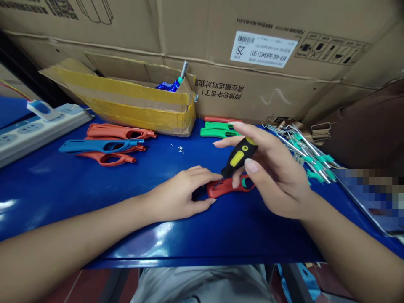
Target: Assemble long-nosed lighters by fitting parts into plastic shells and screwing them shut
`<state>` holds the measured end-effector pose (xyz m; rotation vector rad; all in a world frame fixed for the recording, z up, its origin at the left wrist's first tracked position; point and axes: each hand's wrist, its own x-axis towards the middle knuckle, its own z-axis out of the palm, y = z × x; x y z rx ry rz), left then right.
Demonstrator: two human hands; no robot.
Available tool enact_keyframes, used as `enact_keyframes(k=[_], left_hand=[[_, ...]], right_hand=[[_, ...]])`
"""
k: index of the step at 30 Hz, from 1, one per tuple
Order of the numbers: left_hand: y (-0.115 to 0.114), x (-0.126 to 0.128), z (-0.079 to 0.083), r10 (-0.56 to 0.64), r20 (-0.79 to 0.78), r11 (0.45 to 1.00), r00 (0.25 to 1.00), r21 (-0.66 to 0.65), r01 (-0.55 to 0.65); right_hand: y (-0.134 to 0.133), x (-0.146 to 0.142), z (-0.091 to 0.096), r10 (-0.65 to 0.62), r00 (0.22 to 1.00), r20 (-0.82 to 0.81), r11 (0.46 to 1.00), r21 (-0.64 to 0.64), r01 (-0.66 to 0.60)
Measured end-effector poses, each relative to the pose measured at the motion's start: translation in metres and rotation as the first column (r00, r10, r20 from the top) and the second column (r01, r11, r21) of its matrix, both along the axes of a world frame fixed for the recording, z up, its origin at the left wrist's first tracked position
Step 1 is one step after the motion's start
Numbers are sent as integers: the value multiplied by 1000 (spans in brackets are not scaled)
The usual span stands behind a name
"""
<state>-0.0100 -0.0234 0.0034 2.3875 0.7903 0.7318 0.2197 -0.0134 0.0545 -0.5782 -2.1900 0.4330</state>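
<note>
A red plastic lighter shell lies on the blue table in front of me. My left hand rests on the table and pinches the shell's left end with thumb and fingers. My right hand holds a black and yellow screwdriver by its handle, fingers partly spread. The screwdriver slants down to the left, and its tip touches the shell near my left fingertips.
Red and blue shells lie at the left, green and red shells at the back. An open cardboard box stands behind them, a power strip at far left. Metal rods with green parts lie right. Tiny screws dot the middle.
</note>
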Motion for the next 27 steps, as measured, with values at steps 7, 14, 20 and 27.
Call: enact_keyframes(k=[7, 14, 20, 27], left_hand=[[0, 0, 0, -8, 8, 1000, 1000, -17, 9], [0, 1, 1, -4, 3, 1000, 1000, -11, 4], [0, 1, 0, 28, 0, 998, 1000, -56, -28], [-2, 2, 1, 46, 9, 995, 999, -89, -45]], right_hand=[[-1, 1, 6, -138, 990, 11, 918, 376, 124], [-6, -5, 4, 13, 998, -69, 1000, -8, -13], [-9, -5, 6, -113, 993, 29, 936, 339, 97], [-13, -4, 8, 16, 995, 94, 995, 100, -25]])
